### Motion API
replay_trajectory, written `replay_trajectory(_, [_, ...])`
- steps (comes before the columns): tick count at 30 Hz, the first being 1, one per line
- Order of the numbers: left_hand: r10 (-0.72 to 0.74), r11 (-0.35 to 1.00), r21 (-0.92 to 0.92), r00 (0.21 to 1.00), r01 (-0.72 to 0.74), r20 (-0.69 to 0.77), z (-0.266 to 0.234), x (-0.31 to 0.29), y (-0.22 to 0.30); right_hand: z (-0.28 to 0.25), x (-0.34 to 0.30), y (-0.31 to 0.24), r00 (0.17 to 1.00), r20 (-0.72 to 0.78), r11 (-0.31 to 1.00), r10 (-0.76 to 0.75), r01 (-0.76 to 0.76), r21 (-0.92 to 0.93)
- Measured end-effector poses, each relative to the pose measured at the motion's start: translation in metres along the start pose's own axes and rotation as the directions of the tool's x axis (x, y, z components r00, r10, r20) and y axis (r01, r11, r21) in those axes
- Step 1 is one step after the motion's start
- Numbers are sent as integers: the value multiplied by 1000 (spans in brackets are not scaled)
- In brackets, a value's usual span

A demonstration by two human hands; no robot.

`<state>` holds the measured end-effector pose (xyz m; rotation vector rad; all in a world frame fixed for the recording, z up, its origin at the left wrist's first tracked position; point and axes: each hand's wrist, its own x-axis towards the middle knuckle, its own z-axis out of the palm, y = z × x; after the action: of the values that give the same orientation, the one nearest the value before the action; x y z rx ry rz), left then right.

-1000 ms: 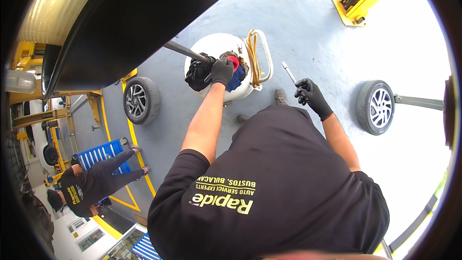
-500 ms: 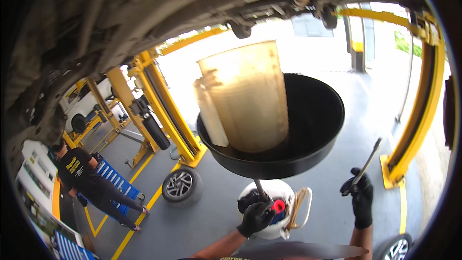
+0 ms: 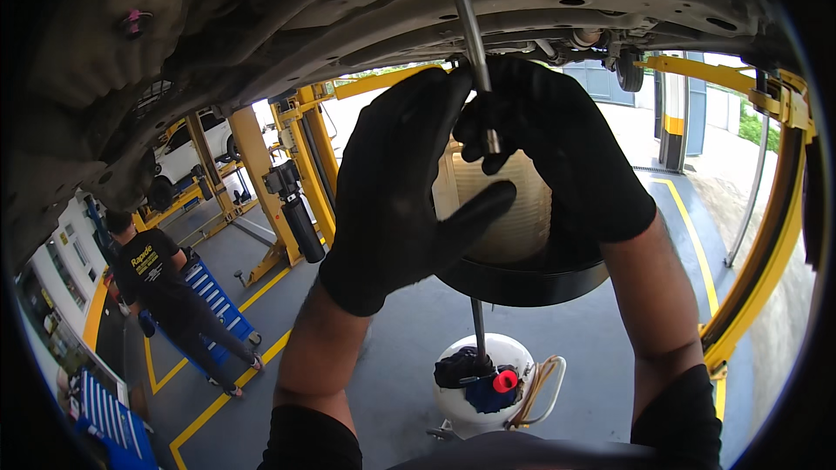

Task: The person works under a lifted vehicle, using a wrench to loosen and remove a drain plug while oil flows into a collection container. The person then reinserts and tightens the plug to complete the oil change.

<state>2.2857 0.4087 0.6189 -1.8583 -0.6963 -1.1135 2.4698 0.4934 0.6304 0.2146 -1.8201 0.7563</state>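
Both my hands wear black gloves and are raised under the lifted car's underbody (image 3: 392, 22). My right hand (image 3: 562, 144) is closed around the handle of a long metal wrench (image 3: 471, 30), whose upper end reaches the underbody. Beside it, my left hand (image 3: 392, 183) is open, thumb spread and fingers pointing up, with its fingertips close to the wrench. Below and behind them, a translucent yellowed plastic jug (image 3: 505, 200) stands in a wide black drain pan (image 3: 522, 285), partly hidden by my hands. The pan's metal stem (image 3: 478, 326) rises from a white drainer tank (image 3: 479, 418).
Yellow lift posts stand at left (image 3: 261, 183) and right (image 3: 766, 235). A person in dark clothes (image 3: 165, 287) stands at left by a blue tool cart (image 3: 213, 305). Another blue cart (image 3: 113, 422) is at lower left. A red round piece (image 3: 505, 382) and dark cloths top the tank.
Both hands have risen from beside the tank to the underbody. My left hand has let go of the pan's stem area; my right has carried the wrench up. The view has tilted and shifted.
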Motion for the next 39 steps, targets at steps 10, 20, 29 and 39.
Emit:
replay_trajectory(10, [-28, 989, 136, 984, 52, -176, 6, 38, -38, 5, 67, 12, 989, 38, 985, -140, 143, -97])
replay_trajectory(20, [14, 991, 131, 954, 27, -300, 8, 43, -47, 14, 81, 10, 999, 13, 994, -48, 47, 98])
replay_trajectory(29, [16, 997, 83, 946, 11, -324, 1, 53, -48, 22, 84, 12, 996, -56, 977, -69, 78, 196])
replay_trajectory(39, [-302, 946, 7, 889, 324, -343, 28, 37, -43, 34, 88, 14, 951, -299, 991, -83, 48, -124])
